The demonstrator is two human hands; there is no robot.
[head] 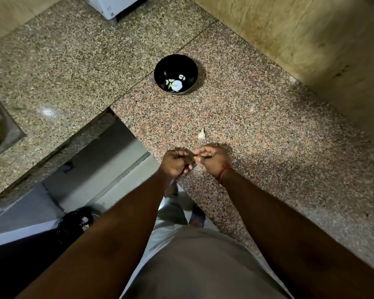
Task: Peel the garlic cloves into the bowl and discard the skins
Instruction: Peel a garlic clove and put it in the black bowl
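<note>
Over the near edge of a speckled pinkish granite countertop, the left hand and the right hand meet with fingers curled, pinching between them a small pale garlic clove that is mostly hidden by the fingertips. A thin red thread circles the right wrist. Just beyond the hands, an unpeeled whitish garlic clove lies on the stone. Farther back sits a glossy black round bowl holding a few peeled pale cloves. Down on the floor to the left stands a black bin with pale scraps inside.
</note>
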